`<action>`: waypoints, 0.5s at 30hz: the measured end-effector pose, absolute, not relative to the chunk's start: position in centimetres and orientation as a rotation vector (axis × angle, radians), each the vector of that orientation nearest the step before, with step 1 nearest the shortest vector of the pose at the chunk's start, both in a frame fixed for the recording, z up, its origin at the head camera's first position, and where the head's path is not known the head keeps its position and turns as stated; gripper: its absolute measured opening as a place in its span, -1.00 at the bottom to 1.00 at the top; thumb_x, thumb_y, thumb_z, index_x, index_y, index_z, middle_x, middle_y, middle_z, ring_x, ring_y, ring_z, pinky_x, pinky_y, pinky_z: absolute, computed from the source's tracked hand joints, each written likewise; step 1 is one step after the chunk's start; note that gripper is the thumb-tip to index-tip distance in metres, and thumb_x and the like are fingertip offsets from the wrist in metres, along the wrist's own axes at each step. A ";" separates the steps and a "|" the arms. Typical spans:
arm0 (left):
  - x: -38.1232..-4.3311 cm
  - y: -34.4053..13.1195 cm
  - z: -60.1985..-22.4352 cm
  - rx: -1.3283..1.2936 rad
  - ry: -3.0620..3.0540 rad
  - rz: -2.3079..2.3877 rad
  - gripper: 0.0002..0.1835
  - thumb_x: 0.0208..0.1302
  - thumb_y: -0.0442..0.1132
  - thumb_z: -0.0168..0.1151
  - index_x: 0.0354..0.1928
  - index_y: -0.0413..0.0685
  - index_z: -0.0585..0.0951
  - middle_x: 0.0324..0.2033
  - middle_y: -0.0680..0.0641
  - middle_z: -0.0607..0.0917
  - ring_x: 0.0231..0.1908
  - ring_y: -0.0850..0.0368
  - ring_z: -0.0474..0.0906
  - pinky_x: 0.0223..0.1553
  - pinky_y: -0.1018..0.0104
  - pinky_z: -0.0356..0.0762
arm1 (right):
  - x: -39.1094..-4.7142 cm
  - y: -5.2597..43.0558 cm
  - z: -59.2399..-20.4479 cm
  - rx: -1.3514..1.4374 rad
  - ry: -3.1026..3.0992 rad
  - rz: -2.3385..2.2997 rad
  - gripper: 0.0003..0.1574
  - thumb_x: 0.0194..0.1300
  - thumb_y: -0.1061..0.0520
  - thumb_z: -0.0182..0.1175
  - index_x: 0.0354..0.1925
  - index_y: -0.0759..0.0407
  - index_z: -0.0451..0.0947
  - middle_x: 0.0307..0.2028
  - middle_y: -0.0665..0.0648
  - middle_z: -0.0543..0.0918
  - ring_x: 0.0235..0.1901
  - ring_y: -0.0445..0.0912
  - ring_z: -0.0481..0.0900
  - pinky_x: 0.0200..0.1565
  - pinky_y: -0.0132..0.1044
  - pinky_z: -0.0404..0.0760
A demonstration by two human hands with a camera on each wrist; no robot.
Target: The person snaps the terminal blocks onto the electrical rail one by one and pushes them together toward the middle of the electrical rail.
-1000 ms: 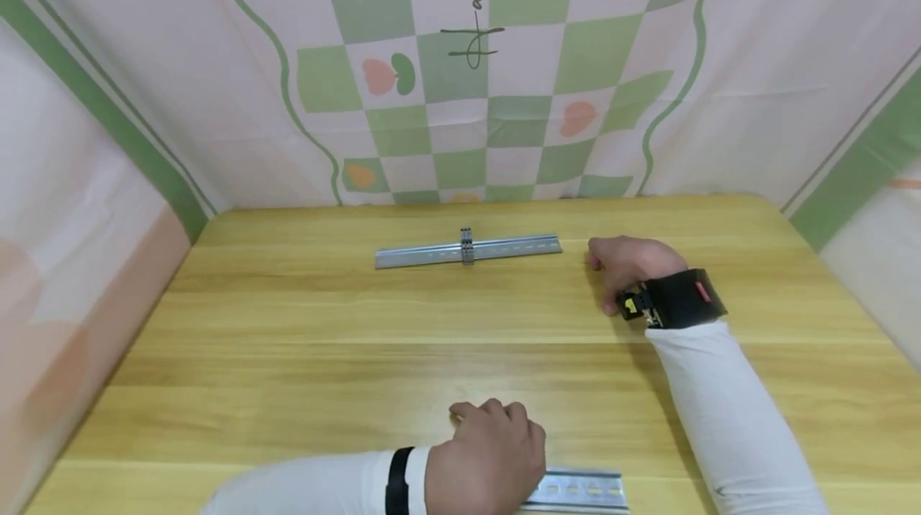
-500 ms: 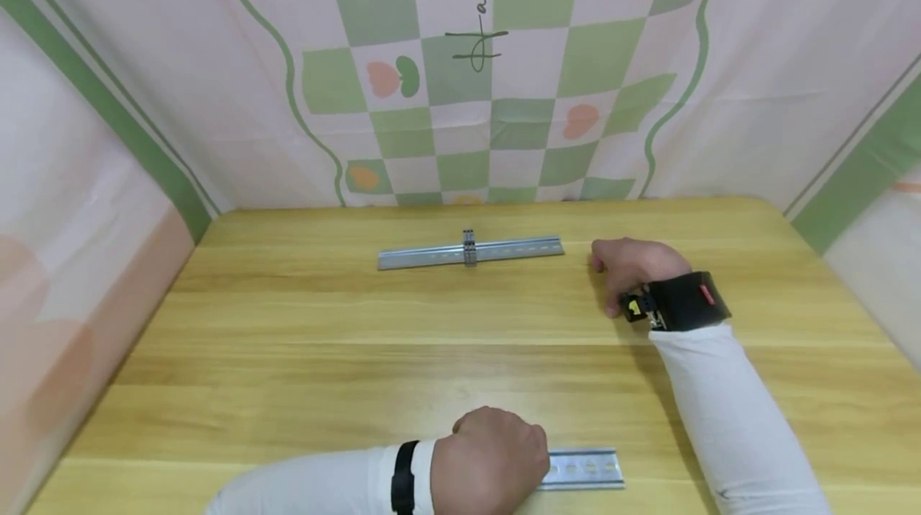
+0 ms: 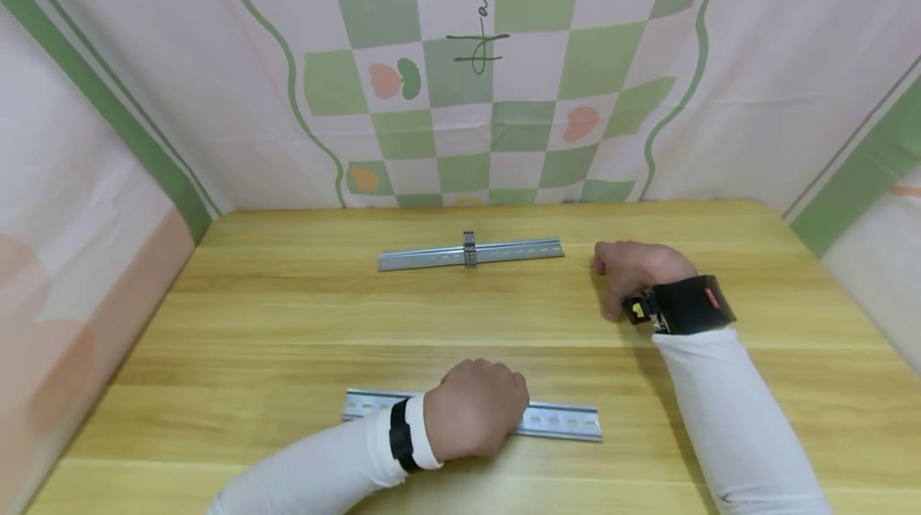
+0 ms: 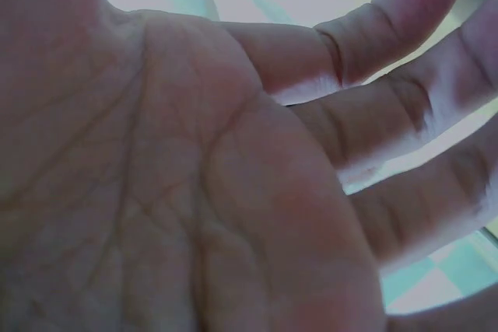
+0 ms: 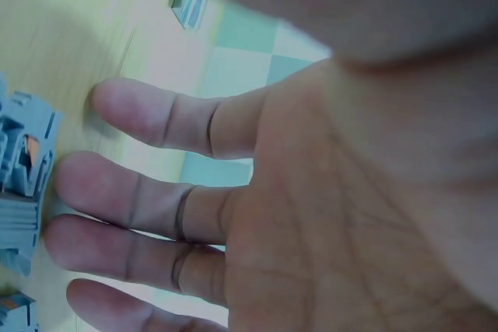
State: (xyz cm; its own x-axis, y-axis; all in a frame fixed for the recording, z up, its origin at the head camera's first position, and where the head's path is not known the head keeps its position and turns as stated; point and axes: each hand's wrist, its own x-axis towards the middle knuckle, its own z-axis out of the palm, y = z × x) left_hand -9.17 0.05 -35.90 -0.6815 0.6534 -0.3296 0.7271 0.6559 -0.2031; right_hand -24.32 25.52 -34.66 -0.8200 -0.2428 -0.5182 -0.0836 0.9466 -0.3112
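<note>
The near rail (image 3: 557, 421) lies crosswise on or just over the worktop (image 3: 288, 323), on the near side, beneath your left hand (image 3: 475, 409); whether it rests flat cannot be told. Your left fingers are curled over its middle and appear to grip it by its long edges, though the contact is largely hidden. Your right hand (image 3: 640, 271) stands well apart, fingers extended and holding nothing visible, just beside the blue-grey blocks (image 5: 23, 169).

Handling: the near rail looks like thin slotted metal. Expect a stiff, fairly light part, slick along its faces, unlikely to break but possibly sharp at the cut ends. Take hold across both long edges near mid-length, so that neither end dips. The blocks look like rigid plastic; hold them by their broad sides.

Orientation: the near rail's long axis runs left to right, its right end angled slightly towards you, slots facing up. The far rail (image 3: 413, 259), carrying a block stack (image 3: 470, 249), slants the opposite way.
</note>
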 end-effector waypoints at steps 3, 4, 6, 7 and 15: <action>-10.3 -0.2 -35.6 1.089 2.637 -0.407 -0.80 0.10 -0.21 0.44 -0.29 -0.01 0.58 -0.47 0.06 0.56 -0.48 0.22 0.48 -0.53 0.30 0.58 | -24.3 25.6 -34.7 -0.199 2.516 -0.381 -0.03 -0.32 0.23 0.60 0.11 0.24 0.39 -0.12 0.20 0.53 -0.18 0.12 0.46 -0.24 -0.12 0.52; -10.7 -0.3 -35.6 1.073 2.633 -0.393 -0.79 0.10 -0.21 0.44 -0.27 -0.01 0.58 -0.45 0.06 0.57 -0.46 0.22 0.48 -0.51 0.30 0.59 | -24.3 25.7 -34.7 -0.193 2.511 -0.388 -0.04 -0.32 0.24 0.60 0.11 0.24 0.39 -0.12 0.21 0.53 -0.18 0.12 0.45 -0.24 -0.12 0.51; -11.4 -0.4 -35.5 1.045 2.628 -0.372 -0.75 0.09 -0.21 0.45 -0.22 -0.02 0.58 -0.41 0.05 0.58 -0.44 0.22 0.48 -0.48 0.30 0.58 | -24.3 25.8 -34.8 -0.191 2.507 -0.401 -0.05 -0.32 0.27 0.58 0.10 0.23 0.39 -0.12 0.21 0.52 -0.18 0.12 0.45 -0.25 -0.14 0.51; -11.7 -0.5 -35.5 1.036 2.626 -0.362 -0.74 0.10 -0.20 0.45 -0.20 -0.02 0.59 -0.40 0.05 0.58 -0.44 0.22 0.48 -0.48 0.31 0.56 | -24.3 25.9 -34.7 -0.196 2.506 -0.407 -0.06 -0.33 0.29 0.56 0.10 0.24 0.39 -0.12 0.21 0.52 -0.19 0.12 0.45 -0.26 -0.15 0.51; -13.8 -1.2 -35.3 0.983 2.615 -0.277 -0.67 0.07 -0.21 0.48 -0.16 -0.02 0.57 -0.39 0.06 0.56 -0.43 0.23 0.44 -0.49 0.33 0.51 | -24.4 26.1 -34.8 -0.224 2.494 -0.444 -0.10 -0.34 0.35 0.49 0.07 0.23 0.38 -0.13 0.22 0.51 -0.21 0.11 0.45 -0.29 -0.19 0.52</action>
